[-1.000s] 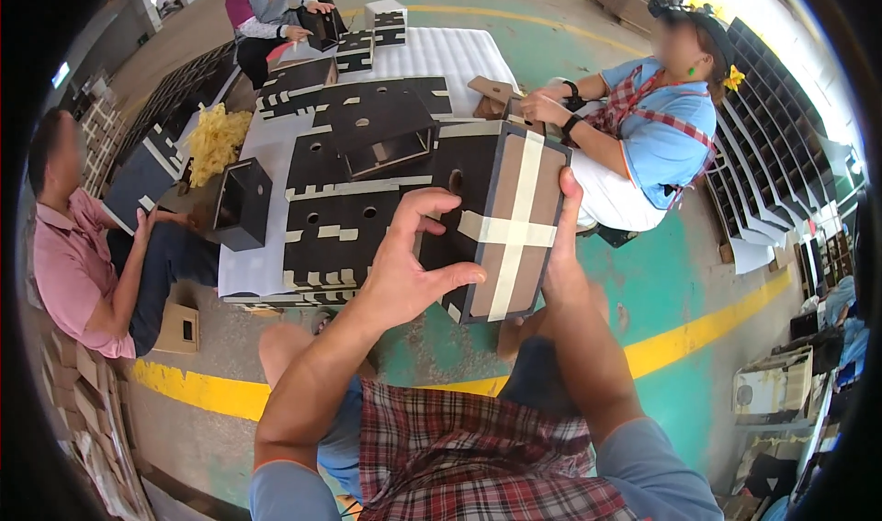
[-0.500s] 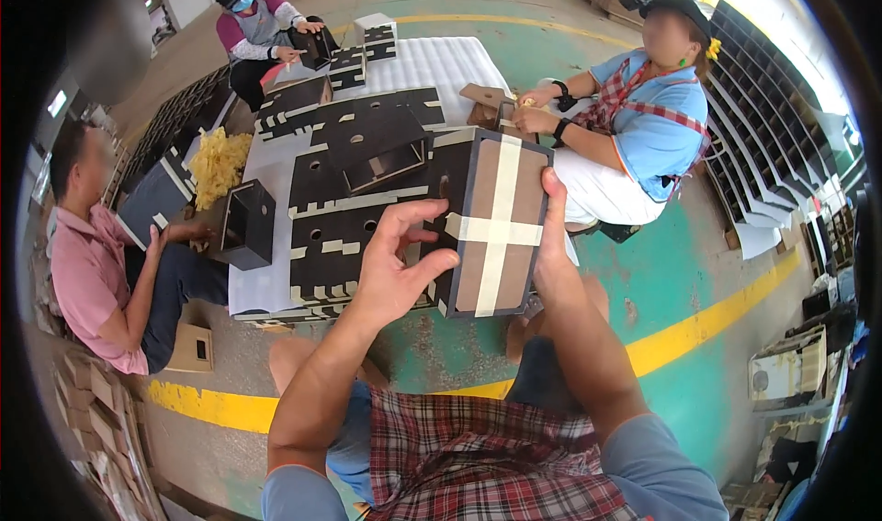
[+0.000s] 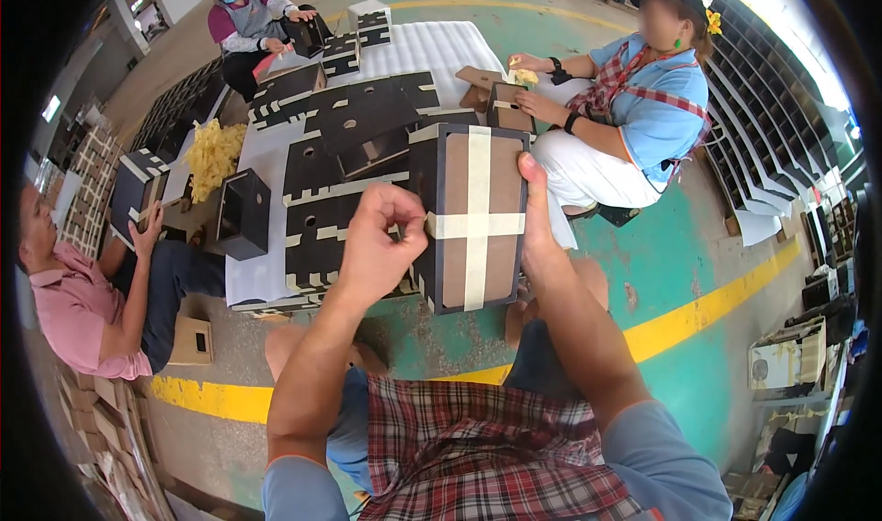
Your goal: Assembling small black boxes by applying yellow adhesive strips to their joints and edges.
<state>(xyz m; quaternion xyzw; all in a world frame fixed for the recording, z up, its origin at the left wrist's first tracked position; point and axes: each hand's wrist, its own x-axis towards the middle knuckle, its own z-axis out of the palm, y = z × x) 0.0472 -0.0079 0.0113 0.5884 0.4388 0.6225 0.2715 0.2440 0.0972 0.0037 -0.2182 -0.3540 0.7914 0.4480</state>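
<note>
Both hands [image 3: 459, 236] on brown box [image 3: 496, 167] crossed by pale tape [image 3: 475, 220].

one head-worn fisheye view looks steeply down from close above the taped box [image 3: 476, 218], floor and seated workers beyond the grip.

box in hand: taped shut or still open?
Taped shut: pale tape strips cross over the brown face of the box, held by the right hand.

A brown box [image 3: 473, 218] crossed with pale tape is held up at centre. The right hand [image 3: 535, 222] grips its edge at 3 o'clock; the left hand [image 3: 378, 245] pinches at its 9 o'clock edge. Black panels [image 3: 354, 140] cover the worktop [image 3: 441, 48] toward 12 o'clock.
</note>
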